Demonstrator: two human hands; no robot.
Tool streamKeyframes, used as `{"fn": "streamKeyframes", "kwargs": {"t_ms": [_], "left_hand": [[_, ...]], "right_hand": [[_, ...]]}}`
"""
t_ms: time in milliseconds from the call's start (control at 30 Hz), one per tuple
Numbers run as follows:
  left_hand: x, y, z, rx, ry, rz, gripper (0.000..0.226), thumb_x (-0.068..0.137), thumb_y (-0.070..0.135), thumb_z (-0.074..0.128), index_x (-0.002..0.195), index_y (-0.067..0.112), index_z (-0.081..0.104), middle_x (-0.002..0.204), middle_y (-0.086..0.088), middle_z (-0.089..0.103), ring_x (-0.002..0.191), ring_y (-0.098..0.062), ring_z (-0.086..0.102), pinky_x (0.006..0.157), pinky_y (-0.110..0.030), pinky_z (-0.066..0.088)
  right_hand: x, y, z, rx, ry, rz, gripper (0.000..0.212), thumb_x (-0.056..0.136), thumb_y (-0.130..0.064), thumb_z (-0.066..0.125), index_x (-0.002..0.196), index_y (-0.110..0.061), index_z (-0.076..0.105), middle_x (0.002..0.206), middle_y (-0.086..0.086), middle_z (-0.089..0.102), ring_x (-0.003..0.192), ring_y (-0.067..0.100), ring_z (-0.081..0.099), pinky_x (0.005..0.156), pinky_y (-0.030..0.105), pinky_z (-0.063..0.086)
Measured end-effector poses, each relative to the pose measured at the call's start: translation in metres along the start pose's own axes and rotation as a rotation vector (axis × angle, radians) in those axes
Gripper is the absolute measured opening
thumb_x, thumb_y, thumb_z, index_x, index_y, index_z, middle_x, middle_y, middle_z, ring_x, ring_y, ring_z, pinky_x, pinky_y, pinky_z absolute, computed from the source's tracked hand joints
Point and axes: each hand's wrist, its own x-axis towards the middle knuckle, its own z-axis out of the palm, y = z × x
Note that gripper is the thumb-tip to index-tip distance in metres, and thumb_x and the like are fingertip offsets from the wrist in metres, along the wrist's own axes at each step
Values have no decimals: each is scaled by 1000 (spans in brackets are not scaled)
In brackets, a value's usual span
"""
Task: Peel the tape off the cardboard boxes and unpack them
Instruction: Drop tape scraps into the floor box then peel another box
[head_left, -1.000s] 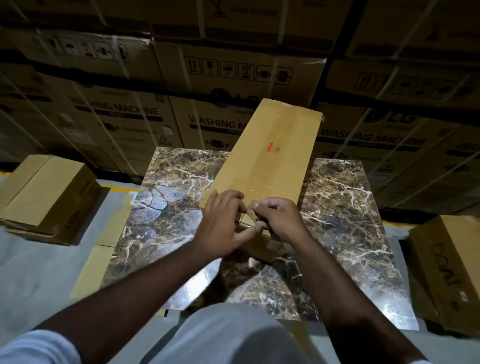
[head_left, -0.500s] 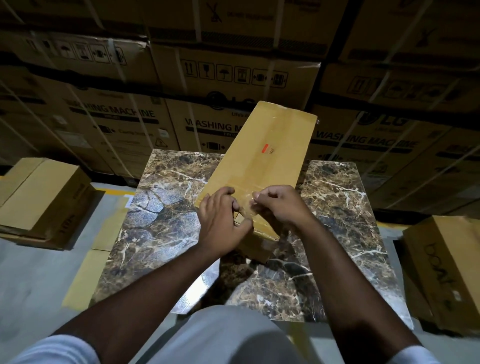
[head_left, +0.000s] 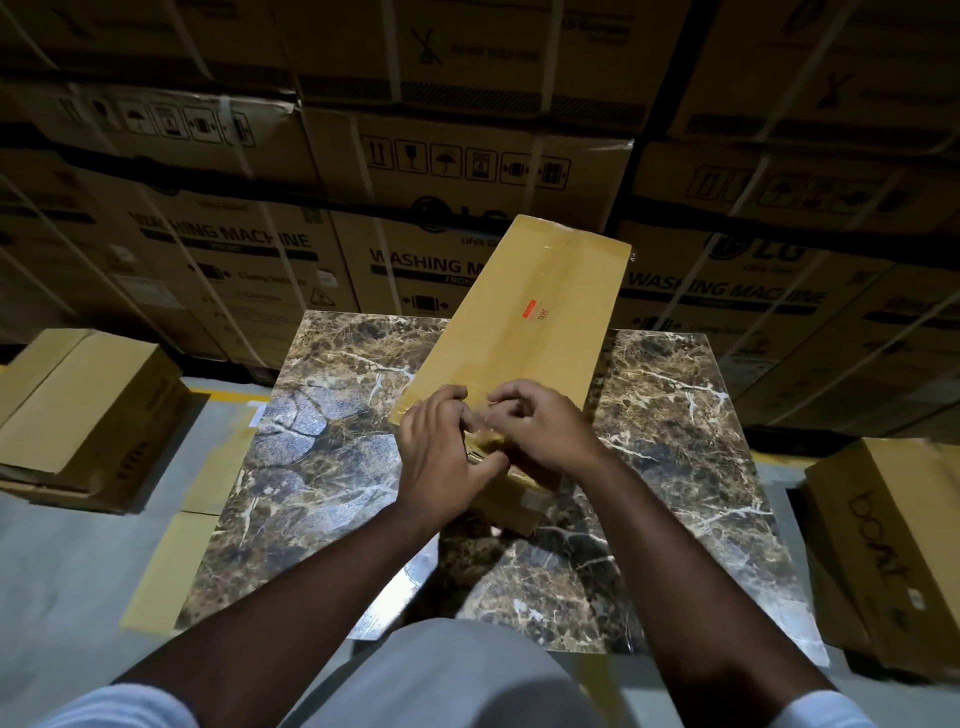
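Head view: long flat cardboard box (head_left: 524, 332) lying diagonally on marble-patterned tabletop (head_left: 322, 467), near end toward the person, far end overhanging the table's back edge toward the stacked cartons. Glossy clear tape (head_left: 540, 291) running lengthwise along the top face; small orange sticker (head_left: 529, 309) near mid-length. Both hands at the near end of the box. Left hand (head_left: 441, 462) resting on the near left corner, fingers curled over the top edge, thumb stretched toward the right hand; pinching something or only pressing — cannot tell. Right hand (head_left: 540, 436) over the near right part of the box, fingers curled in tight, fingertips meeting at the tape line close to the left hand's fingertips; looks like a narrow pinch at the tape, tape end itself too small to make out. Bare forearms, pale sleeves at the bottom edge. On the grey floor: closed brown carton (head_left: 88, 415) left of the table, flat cardboard sheet (head_left: 176, 551) lying against the table's left side, another carton with "boat" print (head_left: 883, 545) on the right. Behind: wall of strapped washing machine cartons (head_left: 467, 171), dimly lit.
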Motion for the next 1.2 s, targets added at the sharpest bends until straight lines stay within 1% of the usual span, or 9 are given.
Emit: {"fn": "streamKeyframes", "kwargs": {"t_ms": [133, 400, 467, 600, 700, 833, 933, 1067, 1200], "left_hand": [[-1, -2, -2, -39, -4, 16, 47, 78, 52, 69, 105, 24, 43, 146, 5, 45, 138, -14, 40, 122, -38, 9], [13, -47, -41, -90, -81, 84, 43, 88, 51, 57, 115, 19, 47, 155, 6, 42, 133, -5, 34, 115, -50, 25], [25, -69, -67, -87, -197, 57, 50, 91, 53, 54, 130, 23, 47, 157, 16, 39, 136, -10, 37, 113, -53, 31], [60, -84, -100, 74, -434, 59, 43, 89, 51, 50, 130, 38, 48, 163, 18, 33, 155, -14, 20, 126, -57, 12], [66, -48, -95, 261, -510, -27, 60, 85, 67, 51, 138, 41, 42, 169, 11, 21, 158, -29, 9, 124, -60, 17], [33, 10, -64, 301, -564, 96, 115, 75, 95, 47, 163, 35, 3, 170, -2, -10, 157, -24, -12, 125, -48, -11], [14, 16, -42, 379, -582, 159, 141, 62, 105, 45, 161, 27, -19, 168, -6, -27, 153, -21, -29, 126, -48, -14], [19, 2, -36, 486, -581, 172, 142, 68, 98, 45, 159, 13, -24, 166, -6, -32, 152, -18, -31, 127, -44, -14], [35, -27, -62, 495, -620, 233, 137, 71, 92, 48, 160, 16, -22, 165, -2, -34, 152, -15, -31, 127, -42, -12]], "right_hand": [[0, 1, 3, -234, 10, -194, 13, 91, -42, 75, 95, -31, 80, 90, -16, 70, 84, 3, 65, 76, 36, 56], [-17, -18, -27, 441, 161, 13, 21, 105, -21, 59, 93, -6, 69, 91, 14, 76, 77, 26, 73, 72, 43, 61], [-21, -15, -36, 478, 164, -32, 20, 104, -18, 60, 91, -6, 69, 96, 11, 76, 85, 25, 73, 75, 40, 59], [-23, -3, -17, 241, 70, -214, 16, 98, -32, 68, 82, -28, 70, 127, -10, 66, 122, 11, 60, 100, 39, 49], [-15, -10, 1, 491, -21, -166, 26, 106, -22, 55, 81, -24, 61, 148, -12, 58, 141, 14, 49, 108, 43, 43], [-3, -15, 21, 728, 46, -29, 19, 109, -25, 47, 96, -14, 56, 112, 22, 73, 112, 37, 67, 94, 47, 52], [-3, -12, 23, 724, 101, -20, 27, 111, -28, 45, 93, -10, 55, 81, 16, 65, 82, 33, 58, 68, 44, 44], [-7, -21, 12, 651, 164, -30, 24, 109, -31, 46, 92, -14, 51, 63, -2, 47, 60, 21, 51, 66, 48, 48], [-25, -24, -58, 718, 533, -106, 27, 111, -24, 42, 87, -14, 49, 62, -1, 41, 52, 16, 43, 56, 40, 52]]}}
